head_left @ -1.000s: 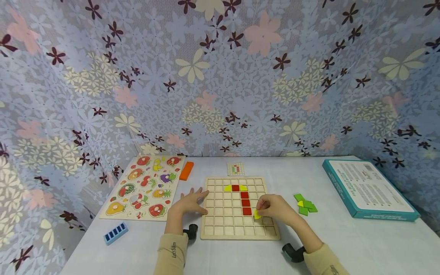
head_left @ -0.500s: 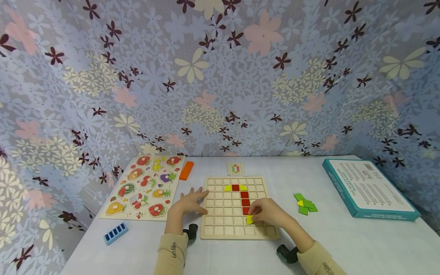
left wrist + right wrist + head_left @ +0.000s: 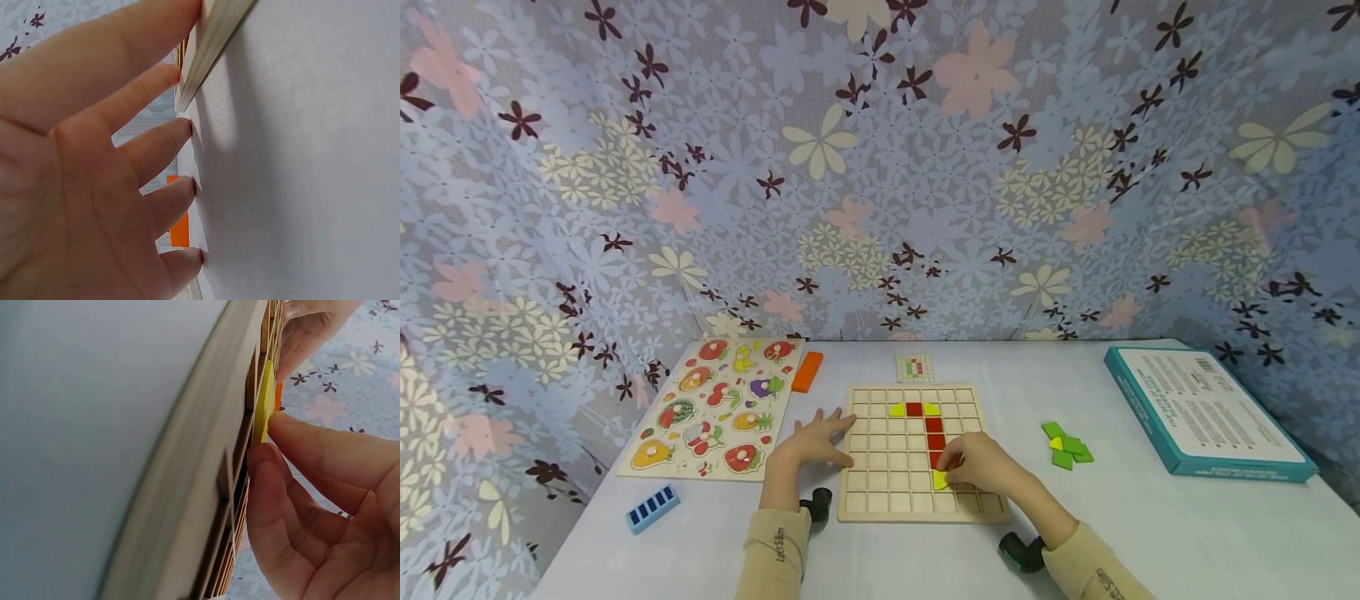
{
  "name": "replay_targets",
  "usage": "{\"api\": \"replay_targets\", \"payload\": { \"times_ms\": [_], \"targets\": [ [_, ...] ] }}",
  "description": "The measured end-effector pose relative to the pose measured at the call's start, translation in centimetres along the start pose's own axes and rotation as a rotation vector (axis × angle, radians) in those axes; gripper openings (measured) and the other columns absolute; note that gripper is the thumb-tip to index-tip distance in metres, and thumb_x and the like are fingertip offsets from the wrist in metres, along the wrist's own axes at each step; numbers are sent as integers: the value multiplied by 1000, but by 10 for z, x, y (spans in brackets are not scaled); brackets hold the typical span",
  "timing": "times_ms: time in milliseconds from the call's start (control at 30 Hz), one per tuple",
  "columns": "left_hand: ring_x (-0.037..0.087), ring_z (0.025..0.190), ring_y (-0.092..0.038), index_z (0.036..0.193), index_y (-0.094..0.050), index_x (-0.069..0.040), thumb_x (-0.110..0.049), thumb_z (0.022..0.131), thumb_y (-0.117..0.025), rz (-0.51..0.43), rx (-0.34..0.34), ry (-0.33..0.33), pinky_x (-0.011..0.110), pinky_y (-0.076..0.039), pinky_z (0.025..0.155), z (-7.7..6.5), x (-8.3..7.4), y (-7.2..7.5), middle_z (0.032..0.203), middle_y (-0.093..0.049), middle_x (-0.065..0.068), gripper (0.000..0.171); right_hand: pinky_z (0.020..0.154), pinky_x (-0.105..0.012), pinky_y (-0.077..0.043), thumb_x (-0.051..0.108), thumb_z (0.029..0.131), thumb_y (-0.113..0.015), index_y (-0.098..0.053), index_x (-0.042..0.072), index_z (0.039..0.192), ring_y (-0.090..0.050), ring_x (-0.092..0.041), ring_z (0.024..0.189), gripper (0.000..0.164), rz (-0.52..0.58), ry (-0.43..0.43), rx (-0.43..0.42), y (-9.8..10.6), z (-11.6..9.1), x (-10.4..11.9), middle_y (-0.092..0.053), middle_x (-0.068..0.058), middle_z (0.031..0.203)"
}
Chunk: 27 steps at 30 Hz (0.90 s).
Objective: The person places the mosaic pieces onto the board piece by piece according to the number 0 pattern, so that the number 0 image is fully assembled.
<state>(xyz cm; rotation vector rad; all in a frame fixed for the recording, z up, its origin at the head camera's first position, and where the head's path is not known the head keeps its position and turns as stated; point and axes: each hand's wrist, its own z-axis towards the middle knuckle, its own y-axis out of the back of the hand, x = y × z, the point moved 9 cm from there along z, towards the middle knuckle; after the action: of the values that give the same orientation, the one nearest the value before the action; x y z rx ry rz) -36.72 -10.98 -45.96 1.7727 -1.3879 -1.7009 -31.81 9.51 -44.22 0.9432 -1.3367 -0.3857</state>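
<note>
My left hand [image 3: 811, 442] has its fingers spread, with the thumb and a fingertip at the left edge of a wooden grid board [image 3: 880, 503]; the left wrist view shows the other fingertips on the white tabletop. Thumb and forefinger of my right hand [image 3: 981, 462] pinch the end of a yellow tile [image 3: 264, 403], which lies over a cell near the board's front. Directly behind that tile runs a column of red tiles [image 3: 933, 425], partly covered by my fingers. Beyond the column, another red tile [image 3: 913, 409] sits between two yellow corner-cut tiles [image 3: 897, 410].
Green tiles [image 3: 1072, 447] with a small yellow piece [image 3: 1056, 443] lie right of the board. A pattern card [image 3: 914, 367] is behind it. Around stand a fruit puzzle [image 3: 703, 408], an orange block [image 3: 807, 372], a blue slotted block [image 3: 652, 508] and a teal box [image 3: 1217, 412].
My right hand has moved left across the board with the yellow tile, bringing it under the red column. My left hand has stayed at the board's edge.
</note>
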Motion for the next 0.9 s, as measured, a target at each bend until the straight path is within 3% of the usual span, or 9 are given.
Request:
{"api": "replay_targets", "payload": {
  "times_ms": [700,900],
  "targets": [
    [40,139,-8,139,-43,-14,-20,74,-75,-5,2,-1,65,4,106,2,1,-1,149,-27,15,73,61,-26,-45,-1,76,-69,-70,7,78,-50,-12,68,8,-9,-19,9,1,-3,2,-61,4,72],
    [41,139,-8,139,-43,-13,-20,73,-75,0,1,-5,65,5,106,2,1,0,149,-28,16,73,64,-28,-46,1,76,-69,-70,9,80,-52,-12,71,9,16,12,12,5,-4,-4,-63,4,76]
  ]
}}
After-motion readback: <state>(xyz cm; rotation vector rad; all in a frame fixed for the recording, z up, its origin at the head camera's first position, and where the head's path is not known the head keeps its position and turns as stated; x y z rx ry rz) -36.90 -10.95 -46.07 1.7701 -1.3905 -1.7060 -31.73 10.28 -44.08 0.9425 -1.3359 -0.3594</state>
